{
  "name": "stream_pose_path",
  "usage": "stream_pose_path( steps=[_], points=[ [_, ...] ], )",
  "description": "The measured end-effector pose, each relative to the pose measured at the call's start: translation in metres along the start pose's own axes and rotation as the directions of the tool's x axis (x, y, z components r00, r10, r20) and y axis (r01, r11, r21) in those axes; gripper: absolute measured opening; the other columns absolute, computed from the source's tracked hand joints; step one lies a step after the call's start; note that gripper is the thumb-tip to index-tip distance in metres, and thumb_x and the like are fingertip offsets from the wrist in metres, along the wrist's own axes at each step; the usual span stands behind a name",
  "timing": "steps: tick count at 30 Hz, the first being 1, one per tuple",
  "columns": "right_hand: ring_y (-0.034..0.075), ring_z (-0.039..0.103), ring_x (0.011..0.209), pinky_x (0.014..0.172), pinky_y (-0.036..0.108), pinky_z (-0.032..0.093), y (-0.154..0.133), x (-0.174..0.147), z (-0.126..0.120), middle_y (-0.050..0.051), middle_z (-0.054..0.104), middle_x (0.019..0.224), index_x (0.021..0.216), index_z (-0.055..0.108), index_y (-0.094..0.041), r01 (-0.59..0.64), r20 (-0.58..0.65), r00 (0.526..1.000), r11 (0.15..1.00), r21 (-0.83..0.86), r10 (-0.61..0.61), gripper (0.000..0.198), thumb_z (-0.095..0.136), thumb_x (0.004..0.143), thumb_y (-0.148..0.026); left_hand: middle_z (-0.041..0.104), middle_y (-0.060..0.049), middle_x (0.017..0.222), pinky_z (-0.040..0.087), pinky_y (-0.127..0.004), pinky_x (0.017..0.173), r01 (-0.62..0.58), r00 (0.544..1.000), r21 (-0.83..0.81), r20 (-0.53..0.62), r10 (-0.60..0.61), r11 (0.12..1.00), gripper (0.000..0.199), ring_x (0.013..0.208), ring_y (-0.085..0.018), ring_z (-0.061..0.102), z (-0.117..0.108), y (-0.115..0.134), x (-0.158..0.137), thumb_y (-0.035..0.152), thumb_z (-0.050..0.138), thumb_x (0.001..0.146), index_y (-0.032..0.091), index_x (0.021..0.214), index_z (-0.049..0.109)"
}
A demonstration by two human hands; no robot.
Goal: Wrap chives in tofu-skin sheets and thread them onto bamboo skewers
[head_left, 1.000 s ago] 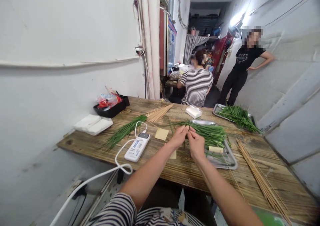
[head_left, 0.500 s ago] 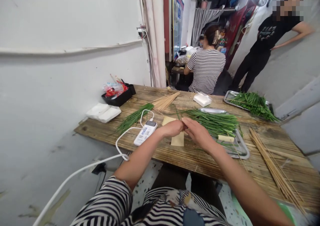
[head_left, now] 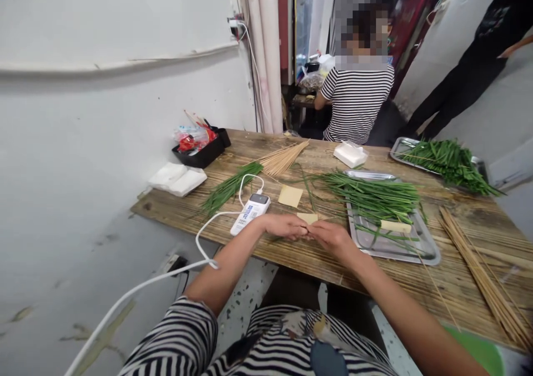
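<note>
My left hand [head_left: 286, 227] and my right hand [head_left: 333, 236] meet over the near part of the wooden table, fingertips pinched together. What is between them is too small and hidden to make out. Just beyond the fingers, a pale yellow square sheet [head_left: 307, 217] shows in part, the rest covered by my hands. Another such sheet [head_left: 290, 195] lies flat farther back. To the right, long green chives [head_left: 370, 192] are heaped on a metal tray [head_left: 431, 254], along with a pale yellow roll [head_left: 395, 226].
A white power bank [head_left: 250, 215] with a cable lies beside my left forearm. Bamboo skewers [head_left: 285, 158] fan out near more chives [head_left: 233, 187]. More skewers [head_left: 483, 276] lie at right. Behind stand a black box [head_left: 204, 154], tissues [head_left: 177, 179] and a second tray of greens [head_left: 449, 162]. Two people are beyond.
My joined hands have come nearer to me, uncovering the far yellow sheet and covering part of the near one. The camera view has tilted down and swung left.
</note>
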State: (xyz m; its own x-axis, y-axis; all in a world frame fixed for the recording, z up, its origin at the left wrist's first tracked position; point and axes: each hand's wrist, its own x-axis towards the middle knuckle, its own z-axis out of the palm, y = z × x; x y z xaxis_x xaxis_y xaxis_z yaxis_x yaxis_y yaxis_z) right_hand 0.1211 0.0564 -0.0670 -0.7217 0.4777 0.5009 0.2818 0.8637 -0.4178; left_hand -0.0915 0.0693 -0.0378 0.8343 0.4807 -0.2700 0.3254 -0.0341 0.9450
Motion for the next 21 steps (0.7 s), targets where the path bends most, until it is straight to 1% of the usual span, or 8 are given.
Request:
stream_pose_path(
  steps=[3,6,8,10,12,14,17,21],
  points=[
    [0.014,0.063,0.08,0.069,0.025,0.051,0.004,-0.003,0.0,0.008,0.067,0.089,0.1,0.066,-0.019,-0.033,-0.054,0.998,0.999,0.031,0.035,0.026,0.041,0.095,-0.024,0.042,0.004,0.06,0.034,-0.021,0.052,-0.021,0.997,-0.009,-0.077,0.02,1.0,0.044,0.053,-0.008,0.037,0.003,-0.002,0.0,0.055,0.044,0.088,0.015,0.076,0.054],
    [0.016,0.065,0.082,0.071,0.027,0.053,0.015,-0.006,0.003,0.008,0.068,0.091,0.098,0.068,-0.02,-0.091,-0.119,0.988,0.995,0.04,0.095,0.024,0.044,0.093,-0.025,0.054,0.001,0.062,0.039,-0.022,0.059,0.019,0.938,0.158,-0.345,0.037,0.987,0.04,0.057,-0.01,0.047,0.006,-0.006,0.005,0.045,0.046,0.089,0.013,0.07,0.059],
    [0.017,0.065,0.083,0.073,0.029,0.053,0.022,-0.007,0.005,0.008,0.069,0.092,0.098,0.069,-0.021,-0.137,-0.114,0.983,0.99,0.042,0.141,0.024,0.046,0.092,-0.026,0.064,-0.002,0.069,0.043,-0.024,0.066,0.049,0.849,0.225,-0.522,0.078,0.973,0.033,0.065,-0.013,0.056,0.01,-0.012,0.009,0.038,0.051,0.087,0.012,0.073,0.066],
    [0.017,0.065,0.083,0.074,0.03,0.054,0.027,-0.007,0.007,0.008,0.069,0.092,0.097,0.07,-0.022,-0.167,-0.096,0.981,0.985,0.036,0.17,0.025,0.046,0.092,-0.026,0.07,-0.004,0.079,0.046,-0.026,0.074,0.04,0.73,0.26,-0.667,0.149,0.965,0.025,0.075,-0.016,0.062,0.016,-0.021,0.012,0.034,0.058,0.083,0.014,0.077,0.071],
    [0.017,0.065,0.082,0.074,0.03,0.054,0.029,-0.008,0.009,0.008,0.069,0.091,0.096,0.07,-0.021,-0.165,-0.084,0.982,0.986,0.022,0.166,0.025,0.046,0.092,-0.025,0.072,-0.006,0.088,0.047,-0.029,0.081,0.012,0.608,0.293,-0.761,0.226,0.956,0.018,0.084,-0.018,0.064,0.023,-0.031,0.013,0.031,0.063,0.08,0.016,0.08,0.073],
    [0.017,0.065,0.081,0.073,0.031,0.054,0.03,-0.008,0.011,0.009,0.069,0.09,0.095,0.07,-0.02,-0.141,-0.087,0.986,0.99,0.008,0.141,0.025,0.045,0.092,-0.024,0.073,-0.006,0.09,0.048,-0.03,0.083,-0.013,0.541,0.33,-0.792,0.284,0.944,0.015,0.087,-0.018,0.065,0.03,-0.04,0.012,0.029,0.064,0.08,0.018,0.082,0.074],
    [0.017,0.064,0.081,0.073,0.031,0.053,0.03,-0.01,0.013,0.01,0.069,0.088,0.093,0.07,-0.018,-0.098,-0.096,0.991,0.995,-0.018,0.096,0.026,0.044,0.092,-0.024,0.073,-0.006,0.089,0.05,-0.03,0.081,-0.021,0.518,0.416,-0.773,0.366,0.909,0.016,0.085,-0.017,0.065,0.037,-0.05,0.011,0.029,0.062,0.084,0.018,0.085,0.075],
    [0.018,0.062,0.084,0.075,0.031,0.052,0.029,-0.012,0.015,0.01,0.067,0.088,0.094,0.068,-0.018,-0.086,-0.055,0.995,0.995,-0.054,0.083,0.027,0.041,0.094,-0.024,0.073,-0.007,0.092,0.048,-0.031,0.081,-0.01,0.56,0.564,-0.681,0.472,0.826,0.024,0.082,-0.016,0.064,0.038,-0.057,0.012,0.03,0.053,0.091,0.019,0.088,0.074]
  ],
)
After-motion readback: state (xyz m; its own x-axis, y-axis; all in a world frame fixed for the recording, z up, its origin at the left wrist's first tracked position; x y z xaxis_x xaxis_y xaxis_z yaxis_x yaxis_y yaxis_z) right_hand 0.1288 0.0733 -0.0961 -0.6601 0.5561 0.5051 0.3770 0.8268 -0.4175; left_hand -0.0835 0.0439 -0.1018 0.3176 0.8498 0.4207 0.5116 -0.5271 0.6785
